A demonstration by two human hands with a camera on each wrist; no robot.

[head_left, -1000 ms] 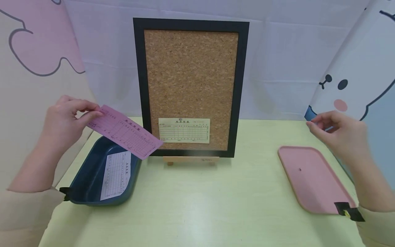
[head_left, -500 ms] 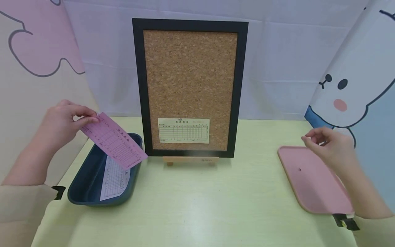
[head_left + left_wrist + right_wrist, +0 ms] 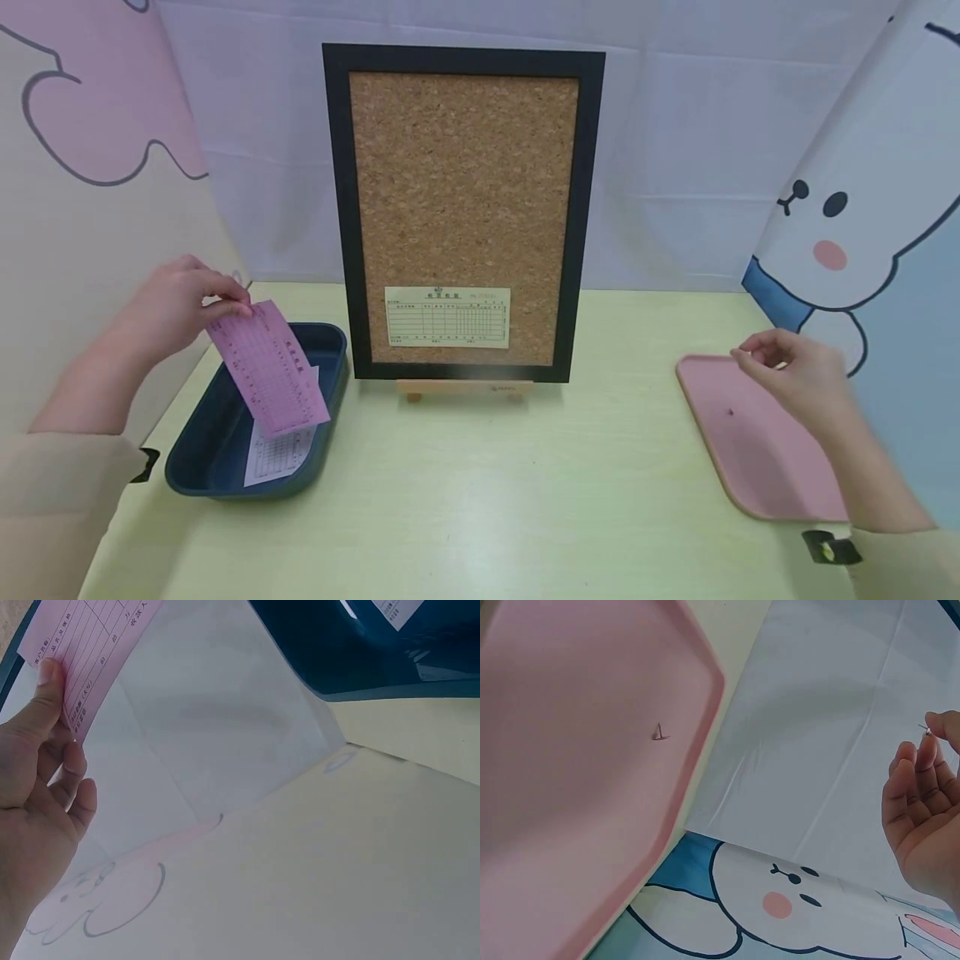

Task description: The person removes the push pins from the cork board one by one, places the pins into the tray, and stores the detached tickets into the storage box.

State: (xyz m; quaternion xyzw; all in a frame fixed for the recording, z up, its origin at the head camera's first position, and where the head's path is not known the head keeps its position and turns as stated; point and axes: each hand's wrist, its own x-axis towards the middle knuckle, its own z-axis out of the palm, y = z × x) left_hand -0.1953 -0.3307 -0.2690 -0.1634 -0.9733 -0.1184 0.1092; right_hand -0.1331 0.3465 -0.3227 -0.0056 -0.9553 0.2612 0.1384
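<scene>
My left hand point(image 3: 180, 304) pinches a pink receipt slip point(image 3: 272, 371) by its upper corner, between thumb and fingers. The slip hangs tilted over a dark blue bin point(image 3: 198, 450), covering part of a white receipt slip point(image 3: 273, 458) inside it. Above the pink tray point(image 3: 772, 467), my right hand point(image 3: 798, 379) pinches a tiny metal thumbtack point(image 3: 926, 729) between thumb and index finger, its thin point sticking out. Another small tack point(image 3: 660, 733) lies on the tray. A pale yellow receipt slip point(image 3: 447, 317) is on the lower part of the cork board point(image 3: 465, 183).
The black-framed board stands upright on a low wooden stand point(image 3: 465, 388) at the back middle of the pale table point(image 3: 510, 483). White cloth point(image 3: 675, 167) hangs behind it. Cartoon-printed panels close in both sides.
My left hand has lowered a little, and the pink slip has swung left and downward over the bin. The right hand has come down and slightly left over the tray.
</scene>
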